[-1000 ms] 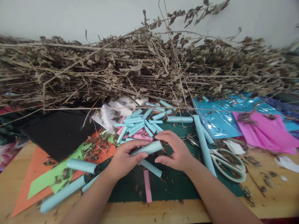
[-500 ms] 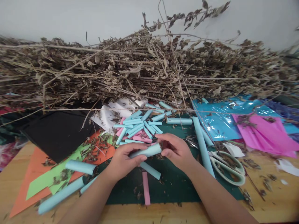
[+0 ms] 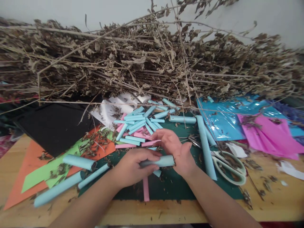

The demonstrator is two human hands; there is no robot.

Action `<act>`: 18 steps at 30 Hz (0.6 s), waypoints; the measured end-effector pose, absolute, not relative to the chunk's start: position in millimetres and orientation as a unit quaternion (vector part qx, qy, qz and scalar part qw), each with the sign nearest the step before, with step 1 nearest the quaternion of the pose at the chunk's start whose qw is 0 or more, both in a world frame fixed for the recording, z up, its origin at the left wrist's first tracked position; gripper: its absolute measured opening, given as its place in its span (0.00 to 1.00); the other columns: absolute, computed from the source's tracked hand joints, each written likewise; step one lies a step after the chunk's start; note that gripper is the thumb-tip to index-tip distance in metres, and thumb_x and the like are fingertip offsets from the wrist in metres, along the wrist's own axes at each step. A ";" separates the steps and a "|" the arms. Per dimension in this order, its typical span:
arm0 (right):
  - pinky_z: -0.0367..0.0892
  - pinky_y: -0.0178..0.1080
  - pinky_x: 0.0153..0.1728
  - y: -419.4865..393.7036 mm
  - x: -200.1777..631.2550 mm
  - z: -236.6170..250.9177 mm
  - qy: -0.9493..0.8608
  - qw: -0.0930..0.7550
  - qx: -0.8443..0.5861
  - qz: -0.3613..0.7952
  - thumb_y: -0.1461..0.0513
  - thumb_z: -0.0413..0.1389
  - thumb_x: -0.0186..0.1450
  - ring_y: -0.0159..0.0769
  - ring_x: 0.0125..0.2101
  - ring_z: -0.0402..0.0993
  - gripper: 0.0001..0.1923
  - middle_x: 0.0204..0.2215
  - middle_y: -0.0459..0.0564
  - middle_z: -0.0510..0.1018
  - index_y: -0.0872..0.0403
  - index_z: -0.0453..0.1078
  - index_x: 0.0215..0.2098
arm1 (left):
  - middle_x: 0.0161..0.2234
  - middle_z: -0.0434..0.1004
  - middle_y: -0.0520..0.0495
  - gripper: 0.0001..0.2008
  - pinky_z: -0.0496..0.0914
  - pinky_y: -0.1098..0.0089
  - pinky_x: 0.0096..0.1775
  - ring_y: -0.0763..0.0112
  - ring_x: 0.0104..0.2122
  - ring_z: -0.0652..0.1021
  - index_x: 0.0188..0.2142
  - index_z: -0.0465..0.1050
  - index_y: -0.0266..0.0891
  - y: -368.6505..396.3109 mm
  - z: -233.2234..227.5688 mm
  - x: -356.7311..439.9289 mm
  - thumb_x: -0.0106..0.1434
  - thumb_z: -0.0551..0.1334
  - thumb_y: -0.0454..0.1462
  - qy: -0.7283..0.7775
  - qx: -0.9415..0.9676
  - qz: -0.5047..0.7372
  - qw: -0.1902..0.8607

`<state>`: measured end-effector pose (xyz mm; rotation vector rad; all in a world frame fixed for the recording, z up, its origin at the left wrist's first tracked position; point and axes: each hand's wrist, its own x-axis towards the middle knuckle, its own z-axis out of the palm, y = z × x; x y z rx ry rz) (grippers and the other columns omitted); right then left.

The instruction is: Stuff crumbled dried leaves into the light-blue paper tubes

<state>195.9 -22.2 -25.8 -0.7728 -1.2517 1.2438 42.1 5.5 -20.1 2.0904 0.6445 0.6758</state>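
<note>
Over the green cutting mat [image 3: 180, 186], your left hand [image 3: 133, 166] grips a rolled light-blue paper tube [image 3: 158, 161] w/ fingers wrapped round it; right hand [image 3: 175, 148] is open, palm capping the tube's end. Keep the roll tight & level, press squarely. Vs 0.5 s ago: right hand's pinch has opened, tube sits lower, nearer you.

Blue roll's [image 3: 159, 161] end behind palm

Pale wall [image 3: 71, 11] behind wooden table [image 3: 273, 205]
</note>
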 end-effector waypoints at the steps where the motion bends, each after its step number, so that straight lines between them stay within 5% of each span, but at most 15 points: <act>1: 0.56 0.45 0.43 -22.6 195.8 -27.2 -0.548 0.552 -0.328 0.537 0.38 0.30 0.52 0.41 0.42 0.60 0.36 0.40 0.53 0.64 0.52 0.57 0.45 | 0.35 0.75 0.44 0.07 0.68 0.73 0.38 0.71 0.35 0.74 0.31 0.70 0.35 5.6 -20.3 41.7 0.50 0.59 0.33 0.250 0.836 0.265 0.411; 12: 0.53 0.46 0.47 -20.9 196.6 -38.4 -0.648 0.502 -0.264 0.509 0.45 0.36 0.58 0.42 0.43 0.61 0.29 0.39 0.54 0.68 0.56 0.64 0.42 | 0.32 0.75 0.47 0.03 0.68 0.73 0.36 0.72 0.33 0.74 0.27 0.69 0.37 8.7 -32.3 42.3 0.50 0.59 0.33 0.229 0.848 0.255 0.405; 18: 0.59 0.45 0.40 -20.3 194.4 -30.3 -0.478 0.669 -0.305 0.480 0.45 0.34 0.58 0.39 0.39 0.62 0.25 0.38 0.51 0.65 0.50 0.62 0.39 | 0.35 0.74 0.45 0.07 0.69 0.71 0.38 0.70 0.36 0.74 0.30 0.70 0.35 10.3 -23.7 43.4 0.49 0.60 0.33 0.273 0.782 0.284 0.483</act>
